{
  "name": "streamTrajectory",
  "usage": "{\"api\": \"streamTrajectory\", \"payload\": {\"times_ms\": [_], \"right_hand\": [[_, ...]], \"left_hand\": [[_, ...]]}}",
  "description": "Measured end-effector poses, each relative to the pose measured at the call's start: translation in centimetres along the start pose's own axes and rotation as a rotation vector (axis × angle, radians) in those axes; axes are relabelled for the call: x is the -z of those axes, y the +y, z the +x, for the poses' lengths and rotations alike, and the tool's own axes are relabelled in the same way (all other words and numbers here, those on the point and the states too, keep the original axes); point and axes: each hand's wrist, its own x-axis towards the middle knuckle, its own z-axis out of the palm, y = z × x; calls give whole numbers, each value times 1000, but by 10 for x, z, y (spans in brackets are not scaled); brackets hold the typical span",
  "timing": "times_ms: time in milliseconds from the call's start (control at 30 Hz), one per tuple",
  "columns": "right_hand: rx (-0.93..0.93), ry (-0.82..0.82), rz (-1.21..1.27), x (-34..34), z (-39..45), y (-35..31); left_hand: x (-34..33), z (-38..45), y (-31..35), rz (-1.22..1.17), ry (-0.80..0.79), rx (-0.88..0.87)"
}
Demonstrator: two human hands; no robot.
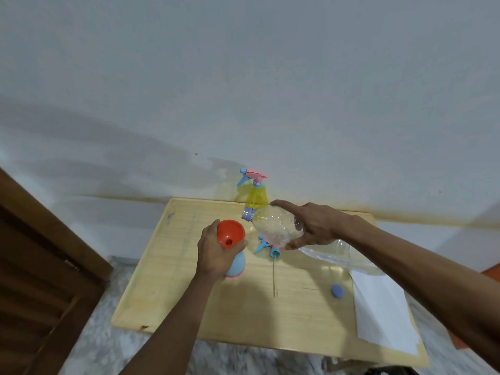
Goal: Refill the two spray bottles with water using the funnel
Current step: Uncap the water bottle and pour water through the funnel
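Observation:
My left hand [216, 253] grips the neck of a light blue spray bottle [236, 266] standing on the wooden table [189, 293], with an orange funnel [230, 234] seated in its mouth. My right hand [313, 226] holds a clear plastic water bottle [273, 226] tipped sideways, its open neck pointing left just above and to the right of the funnel. It looks nearly empty. A yellow spray bottle [257, 197] with a pink and blue trigger head stands at the table's back edge. A loose spray head [266, 246] with its dip tube lies behind the blue bottle.
A blue bottle cap [337, 290] lies on the table's right side beside a white sheet of paper [381, 312]. A clear plastic item [338, 255] lies under my right forearm. A dark wooden door [40, 266] stands at the left.

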Motion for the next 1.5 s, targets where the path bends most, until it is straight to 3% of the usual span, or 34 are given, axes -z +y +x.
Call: {"api": "streamTrajectory", "payload": {"times_ms": [633, 1500], "right_hand": [[-21, -71, -189, -1, 15, -8], [-12, -76, -272, 5, 14, -14]], "left_hand": [[2, 1, -2, -35, -25, 5], [-5, -4, -6, -206, 111, 84]]}}
